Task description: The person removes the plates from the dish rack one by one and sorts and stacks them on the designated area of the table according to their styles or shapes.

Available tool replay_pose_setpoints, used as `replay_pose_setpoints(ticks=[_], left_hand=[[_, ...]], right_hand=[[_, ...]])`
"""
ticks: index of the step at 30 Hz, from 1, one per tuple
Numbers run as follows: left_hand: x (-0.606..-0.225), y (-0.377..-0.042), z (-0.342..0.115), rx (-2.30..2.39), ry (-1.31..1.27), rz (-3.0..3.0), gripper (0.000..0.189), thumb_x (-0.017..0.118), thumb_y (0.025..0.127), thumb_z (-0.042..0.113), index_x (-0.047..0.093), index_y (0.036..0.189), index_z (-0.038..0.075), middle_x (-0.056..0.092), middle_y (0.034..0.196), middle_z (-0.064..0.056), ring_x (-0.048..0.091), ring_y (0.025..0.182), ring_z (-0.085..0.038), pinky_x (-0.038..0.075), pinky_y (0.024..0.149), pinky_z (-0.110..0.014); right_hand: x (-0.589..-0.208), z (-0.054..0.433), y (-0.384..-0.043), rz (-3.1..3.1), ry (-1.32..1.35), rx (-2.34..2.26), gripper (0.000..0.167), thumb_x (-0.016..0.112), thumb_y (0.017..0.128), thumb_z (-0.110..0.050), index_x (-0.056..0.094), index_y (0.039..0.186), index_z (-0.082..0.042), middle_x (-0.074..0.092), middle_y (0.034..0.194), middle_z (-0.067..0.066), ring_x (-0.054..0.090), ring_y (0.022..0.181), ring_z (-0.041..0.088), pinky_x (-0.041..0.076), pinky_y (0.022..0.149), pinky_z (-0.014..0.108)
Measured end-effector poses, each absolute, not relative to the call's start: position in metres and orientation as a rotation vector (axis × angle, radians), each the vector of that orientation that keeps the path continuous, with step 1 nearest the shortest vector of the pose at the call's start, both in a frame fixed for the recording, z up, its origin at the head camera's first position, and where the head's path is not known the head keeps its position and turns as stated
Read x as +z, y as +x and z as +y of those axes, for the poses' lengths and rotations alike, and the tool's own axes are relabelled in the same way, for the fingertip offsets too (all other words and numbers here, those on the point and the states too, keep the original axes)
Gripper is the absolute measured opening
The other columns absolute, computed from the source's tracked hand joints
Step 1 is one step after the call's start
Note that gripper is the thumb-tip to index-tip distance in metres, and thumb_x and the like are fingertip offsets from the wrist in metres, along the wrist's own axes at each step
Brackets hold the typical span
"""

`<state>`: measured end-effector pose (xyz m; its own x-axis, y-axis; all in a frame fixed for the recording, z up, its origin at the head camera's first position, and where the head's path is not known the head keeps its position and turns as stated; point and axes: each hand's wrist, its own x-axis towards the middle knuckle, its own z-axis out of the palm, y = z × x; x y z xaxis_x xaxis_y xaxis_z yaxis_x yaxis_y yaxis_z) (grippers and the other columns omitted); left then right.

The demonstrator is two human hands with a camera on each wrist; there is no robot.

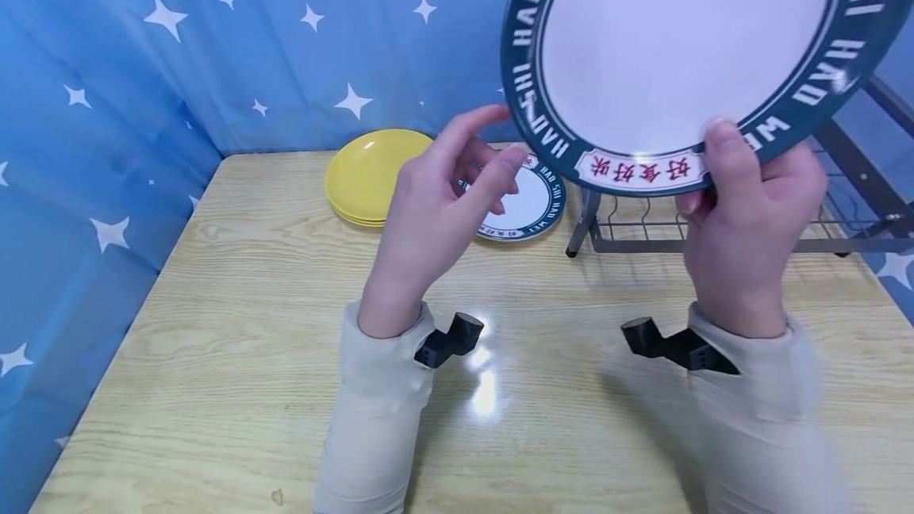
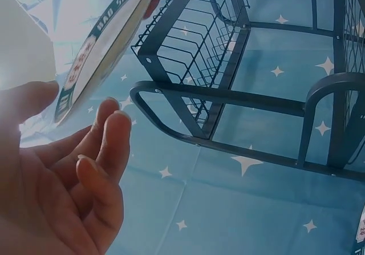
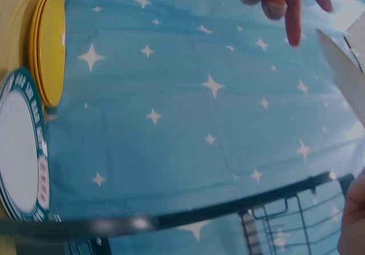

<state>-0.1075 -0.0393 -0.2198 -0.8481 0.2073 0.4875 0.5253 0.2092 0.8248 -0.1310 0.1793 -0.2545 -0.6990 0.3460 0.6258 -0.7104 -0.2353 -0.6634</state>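
Note:
My right hand pinches a round white plate by its lower rim, thumb on the face and fingers behind. The plate is held up tilted, showing a dark green rim with white letters and a red-character label. My left hand is just left of the plate's edge, fingers loosely bent and holding nothing. In the left wrist view its fingertips are apart from the plate. On the table behind the left hand lies a matching green-rimmed plate, partly hidden; the right wrist view suggests more than one stacked.
A stack of yellow plates sits at the table's back left, beside the green-rimmed ones. A dark metal dish rack with wire baskets stands at the back right, partly behind the raised plate. A blue star-patterned curtain hangs behind the wooden table.

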Motion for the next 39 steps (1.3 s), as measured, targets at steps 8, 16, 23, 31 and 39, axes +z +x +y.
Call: replay_pose_setpoints(ticks=[8,16,23,31,39], left_hand=[[-0.222,-0.110,-0.039,-1.756,-0.680,-2.144,0.018,0.052,0.089,0.007,0.052,0.105,-0.003,0.061,0.077,-0.012,0.055,0.057,-0.019,0.046,0.054,-0.030],[-0.227,-0.115,-0.044,-1.864,-0.617,-2.145,0.020,0.051,0.090,0.007,0.050,0.106,-0.004,0.064,0.080,-0.013,0.055,0.053,-0.020,0.049,0.052,-0.032],[-0.228,-0.119,-0.050,-1.945,-0.439,-2.097,0.021,0.051,0.091,0.012,0.050,0.107,-0.002,0.063,0.074,-0.014,0.052,0.048,-0.028,0.041,0.043,-0.026],[-0.231,-0.125,-0.055,-1.996,-0.315,-2.074,0.023,0.051,0.091,0.015,0.050,0.109,0.002,0.063,0.072,-0.013,0.052,0.045,-0.026,0.036,0.042,-0.024],[-0.237,-0.136,-0.052,-1.967,-0.200,-2.147,0.031,0.052,0.091,0.018,0.042,0.118,0.008,0.062,0.069,-0.015,0.052,0.045,-0.027,0.038,0.042,-0.023]], right_hand=[[-0.263,0.160,-0.130,-1.424,0.428,2.031,0.013,0.057,0.083,0.001,0.053,0.083,0.013,0.055,0.066,0.020,0.034,0.038,0.015,0.026,0.034,0.019],[-0.270,0.152,-0.130,-1.508,0.392,2.045,0.020,0.060,0.084,-0.007,0.056,0.096,0.009,0.063,0.085,0.023,0.037,0.040,0.015,0.022,0.035,0.019],[-0.264,0.141,-0.127,-1.545,0.583,2.065,0.035,0.062,0.083,-0.011,0.050,0.113,0.005,0.061,0.086,0.025,0.040,0.041,0.017,0.025,0.033,0.021],[-0.260,0.133,-0.128,-1.630,0.686,2.109,0.039,0.049,0.086,-0.001,0.044,0.125,0.000,0.058,0.076,0.019,0.043,0.043,0.021,0.021,0.030,0.024],[-0.266,0.133,-0.137,-1.762,0.551,2.166,0.048,0.050,0.090,-0.006,0.037,0.135,-0.016,0.056,0.076,0.018,0.042,0.045,0.022,0.027,0.033,0.025]])
